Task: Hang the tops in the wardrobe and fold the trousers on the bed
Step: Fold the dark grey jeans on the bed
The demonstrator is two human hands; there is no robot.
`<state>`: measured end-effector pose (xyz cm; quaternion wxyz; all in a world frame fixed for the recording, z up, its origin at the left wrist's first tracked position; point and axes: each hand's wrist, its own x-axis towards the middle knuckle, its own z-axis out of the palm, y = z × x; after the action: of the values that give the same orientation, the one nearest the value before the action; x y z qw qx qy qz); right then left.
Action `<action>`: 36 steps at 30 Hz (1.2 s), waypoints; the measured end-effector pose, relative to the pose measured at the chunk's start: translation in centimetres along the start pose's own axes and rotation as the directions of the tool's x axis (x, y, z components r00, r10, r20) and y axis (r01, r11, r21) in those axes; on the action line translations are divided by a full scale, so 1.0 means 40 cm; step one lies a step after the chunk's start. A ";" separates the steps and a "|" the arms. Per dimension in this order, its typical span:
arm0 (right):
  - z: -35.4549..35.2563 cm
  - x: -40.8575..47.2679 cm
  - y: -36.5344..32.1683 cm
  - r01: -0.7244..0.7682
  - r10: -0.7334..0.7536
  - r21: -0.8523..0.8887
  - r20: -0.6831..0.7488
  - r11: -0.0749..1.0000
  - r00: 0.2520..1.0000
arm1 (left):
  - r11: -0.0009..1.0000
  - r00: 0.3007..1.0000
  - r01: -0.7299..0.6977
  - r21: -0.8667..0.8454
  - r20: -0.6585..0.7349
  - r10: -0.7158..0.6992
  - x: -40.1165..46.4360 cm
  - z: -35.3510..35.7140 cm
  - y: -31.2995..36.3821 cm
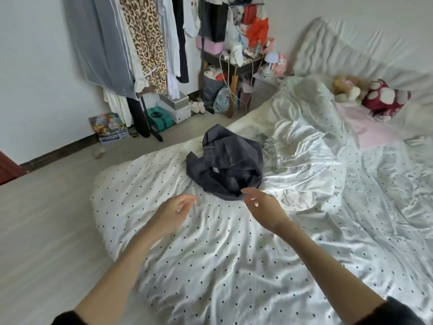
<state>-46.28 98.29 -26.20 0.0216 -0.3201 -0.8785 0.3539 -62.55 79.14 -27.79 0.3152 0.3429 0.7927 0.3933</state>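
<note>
A crumpled pair of dark grey jeans [226,161] lies in a heap on the polka-dot bed [210,254]. A pale green garment [269,151] peeks out from behind the heap on its right. My right hand [262,206] hovers at the near edge of the jeans, fingers loosely spread, its fingertips just touching or nearly touching the fabric. My left hand [174,209] floats above the sheet to the left of the heap, fingers relaxed and empty. Several tops hang on the open clothes rail [140,43] at the far left.
A cluttered side table [234,59] stands by the bed's far corner, with bags under it. Boxes [174,106] and a picture box [109,129] sit on the floor below the rail. Plush toys [375,95] and a rumpled white quilt [304,141] occupy the bed's right side.
</note>
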 end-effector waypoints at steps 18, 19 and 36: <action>0.237 0.806 0.196 0.016 0.129 -0.785 0.121 0.619 0.984 | 0.928 0.929 -0.016 0.371 0.348 -0.123 0.756 0.051 -0.287; 0.247 0.822 0.212 0.030 0.136 -0.815 0.132 0.579 0.982 | 0.918 0.918 -0.018 0.396 0.371 -0.142 0.767 0.062 -0.297; 0.093 0.596 0.158 -0.121 0.015 -0.271 -0.365 0.955 0.931 | 0.638 0.930 0.362 -0.680 0.216 -0.297 0.866 0.070 -0.005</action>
<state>-62.75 113.23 -37.49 0.1221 -0.4095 -0.8902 0.1581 -80.04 107.61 -37.29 0.5219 0.0610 0.6143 0.5887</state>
